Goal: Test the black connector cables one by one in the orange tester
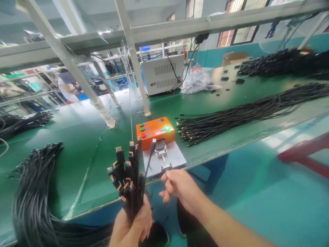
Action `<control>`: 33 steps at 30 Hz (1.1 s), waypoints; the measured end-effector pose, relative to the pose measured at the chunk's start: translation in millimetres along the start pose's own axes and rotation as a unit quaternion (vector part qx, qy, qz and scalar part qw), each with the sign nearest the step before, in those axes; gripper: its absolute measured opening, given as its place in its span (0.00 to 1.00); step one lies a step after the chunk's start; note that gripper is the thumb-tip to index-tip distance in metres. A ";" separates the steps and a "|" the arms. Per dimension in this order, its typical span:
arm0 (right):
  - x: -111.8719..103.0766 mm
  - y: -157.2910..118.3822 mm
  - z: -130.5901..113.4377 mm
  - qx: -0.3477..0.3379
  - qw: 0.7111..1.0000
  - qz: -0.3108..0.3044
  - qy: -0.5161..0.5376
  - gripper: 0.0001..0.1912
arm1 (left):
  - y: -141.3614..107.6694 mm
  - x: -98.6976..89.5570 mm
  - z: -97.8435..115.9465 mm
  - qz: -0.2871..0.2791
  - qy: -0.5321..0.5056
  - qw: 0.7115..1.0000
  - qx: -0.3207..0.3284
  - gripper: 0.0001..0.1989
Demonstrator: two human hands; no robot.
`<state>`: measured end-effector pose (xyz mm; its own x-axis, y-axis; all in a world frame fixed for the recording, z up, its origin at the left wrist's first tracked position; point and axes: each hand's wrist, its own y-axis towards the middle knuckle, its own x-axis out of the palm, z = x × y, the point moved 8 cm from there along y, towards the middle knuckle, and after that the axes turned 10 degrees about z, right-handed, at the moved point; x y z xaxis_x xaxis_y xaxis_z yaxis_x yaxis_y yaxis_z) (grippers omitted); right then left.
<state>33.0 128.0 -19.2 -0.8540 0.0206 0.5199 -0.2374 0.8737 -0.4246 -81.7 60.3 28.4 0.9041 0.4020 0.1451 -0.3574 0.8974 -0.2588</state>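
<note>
My left hand (136, 219) is wrapped round a bundle of black USB-C cables (130, 181), connector ends up, several metal tips showing orange inside. One black cable (150, 156) leans away from the bunch to the right, its tip in front of the orange tester box (151, 132). My right hand (177, 185) is at the table's front edge, thumb and forefinger pinched together and the other fingers curled. Those fingertips are close to the small metal block (166, 167) on the tester's grey plate (177, 154); anything between them is hidden. A green light (167, 128) glows on the box.
Long black cables (38, 192) hang over the green table (84, 154) at left. Another cable bundle (231, 116) lies at right, with a dark heap (282, 63) behind it. White frame posts (133, 61), a grey cabinet (163, 75) and a plastic bag (196, 81) stand beyond.
</note>
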 end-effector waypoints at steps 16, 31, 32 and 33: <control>-1.8 -2.6 3.4 0.005 1.000 -0.010 -0.005 0.11 | 2.5 -2.7 -3.5 -0.010 -0.005 1.000 0.023 0.13; -17.3 -39.4 9.0 -0.080 0.929 -0.019 -0.361 0.15 | 1.7 -14.1 -13.0 0.031 -0.020 0.999 -0.015 0.12; -20.7 -40.7 2.1 -0.122 0.873 -0.001 -0.473 0.15 | 2.2 -13.7 -13.0 0.025 -0.010 1.000 -0.010 0.11; -25.2 -42.2 -6.1 -0.159 0.810 0.028 -0.563 0.14 | 2.7 -14.1 -13.0 0.022 0.002 1.000 -0.003 0.11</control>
<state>67.3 93.6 -9.9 -0.7827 -0.2357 -0.5760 -0.2057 0.9715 -0.1179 -92.3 54.6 13.3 0.8883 0.4408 0.1291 -0.3962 0.8775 -0.2701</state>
